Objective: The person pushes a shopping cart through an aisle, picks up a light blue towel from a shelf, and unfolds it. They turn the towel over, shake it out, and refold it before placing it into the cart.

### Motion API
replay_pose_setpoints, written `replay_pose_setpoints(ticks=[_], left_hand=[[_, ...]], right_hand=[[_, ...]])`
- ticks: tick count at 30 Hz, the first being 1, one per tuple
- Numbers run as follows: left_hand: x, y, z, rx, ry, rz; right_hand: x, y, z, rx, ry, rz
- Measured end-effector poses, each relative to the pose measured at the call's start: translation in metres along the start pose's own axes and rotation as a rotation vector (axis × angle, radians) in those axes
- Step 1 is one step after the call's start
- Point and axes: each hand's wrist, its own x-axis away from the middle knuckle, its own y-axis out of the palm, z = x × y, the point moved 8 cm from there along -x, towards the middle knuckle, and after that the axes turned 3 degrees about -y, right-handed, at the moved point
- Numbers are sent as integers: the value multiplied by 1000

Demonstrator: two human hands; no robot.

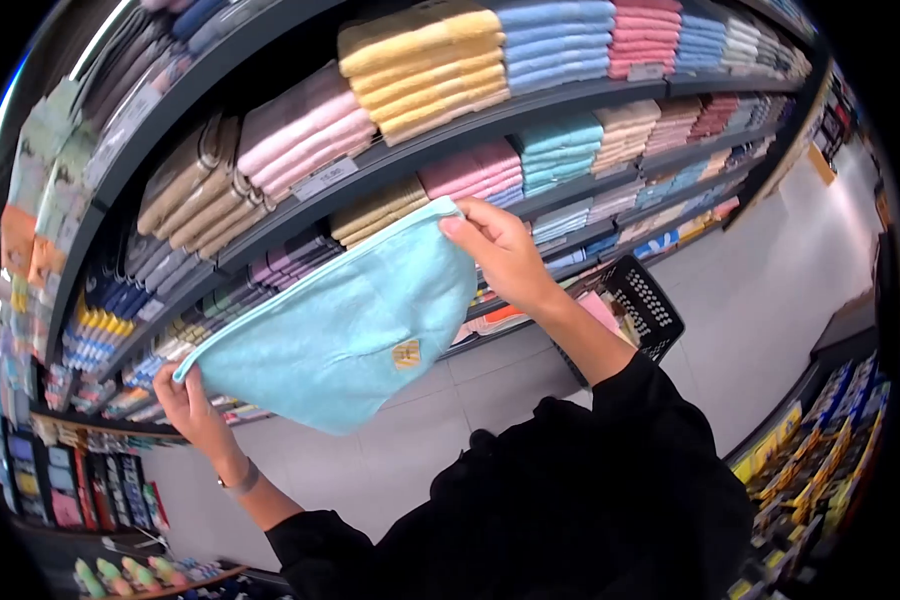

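A light turquoise towel (330, 320) hangs stretched between my two hands, its hemmed upper edge running on a slant. My left hand (195, 405) pinches the lower-left corner of that edge. At the upper right, my right hand (500, 250) grips the other corner, thumb on the near side. The cloth sags below the edge, and a small orange-and-white label (406, 354) shows near its lower right. Behind the towel, shelves hold folded towels, including a turquoise stack (560, 155) just above my right hand.
Yellow towels (425, 70) and pink towels (305, 140) are stacked on the shelf (410, 150) ahead. A black shopping basket (650, 300) with items inside stands on the tiled floor right of my forearm. Another goods rack (820, 470) rises at the lower right.
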Motion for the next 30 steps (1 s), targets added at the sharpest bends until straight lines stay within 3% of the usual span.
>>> replay_pose_setpoints(ticks=[1,4,5,6,8,14,16,18,19,23,24,26,28,29,30], left_hand=[[1,1,1,41,-23,9],[-7,4,-8,34,-72,-18],[-9,6,-4,23,-20,21],[-12,9,-1,24,-13,13],[-13,5,4,-4,-13,52],[0,-6,19,-193,45,94],[18,-18,42,-11,72,115],[34,-34,67,73,130,147],[43,-32,86,75,234,126],[64,-27,122,215,380,-34],[66,-27,120,357,375,-195],[67,-4,108,642,300,-295],[53,42,62,981,-182,-383],[55,84,83,700,-75,-355],[50,109,77,604,86,-485]], right_hand=[[-4,2,-3,5,-72,2],[-26,-9,26,164,-6,44],[-28,-1,13,195,-145,42],[-26,0,7,193,-151,52],[-20,13,0,251,-91,-104],[-13,10,-18,269,-62,-109],[4,13,-36,246,-47,-118],[21,4,-70,78,-311,52],[23,3,-76,69,-311,42],[29,0,-75,-140,-176,49],[30,1,-76,-199,-165,44],[24,8,-70,-278,-157,-30],[12,37,-41,-495,33,-215],[10,60,-24,-622,201,-264],[10,81,-2,-648,308,-305]])
